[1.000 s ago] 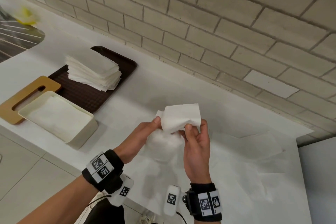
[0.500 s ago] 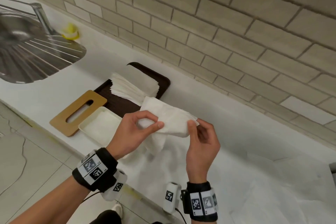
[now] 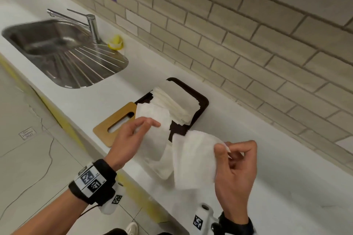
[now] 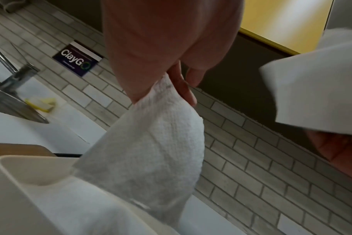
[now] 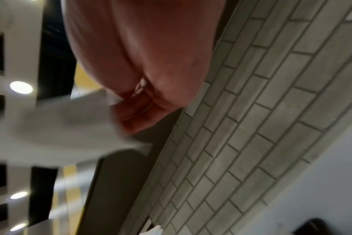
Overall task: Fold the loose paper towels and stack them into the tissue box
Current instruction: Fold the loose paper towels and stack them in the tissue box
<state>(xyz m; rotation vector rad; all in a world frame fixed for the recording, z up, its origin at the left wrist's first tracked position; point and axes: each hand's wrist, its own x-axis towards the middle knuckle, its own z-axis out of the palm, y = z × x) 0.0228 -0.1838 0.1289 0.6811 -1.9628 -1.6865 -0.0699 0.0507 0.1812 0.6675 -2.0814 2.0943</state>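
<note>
Above the white counter [image 3: 286, 168] the person holds a paper towel [image 3: 193, 158] stretched between both hands. The left hand [image 3: 131, 139] pinches one end, thumb and fingers closed on the sheet; the left wrist view shows that end hanging from the fingertips [image 4: 183, 89] down toward the open tissue box [image 4: 16, 182]. The right hand [image 3: 235, 170] pinches the other end between thumb and curled fingers, held up and away from the left hand, so the towel sags in a loose fold between them. The right wrist view is blurred, but the fingers [image 5: 139, 111] appear bunched on a white edge.

In the head view the box is hidden behind the left hand and the towel; the left wrist view shows it directly under that hand, with white paper lying inside. Its wooden lid [image 3: 114, 124], with a slot cut in it, lies flat on the counter to the left. Behind the hands a dark tray [image 3: 200, 101] carries a stack of folded towels [image 3: 177, 103]. Further left are a steel sink [image 3: 57, 47] with its tap [image 3: 89, 23], and a small yellow thing [image 3: 115, 43] beside it that is too blurred to name. A brick-tiled wall [image 3: 248, 34] backs the counter.
</note>
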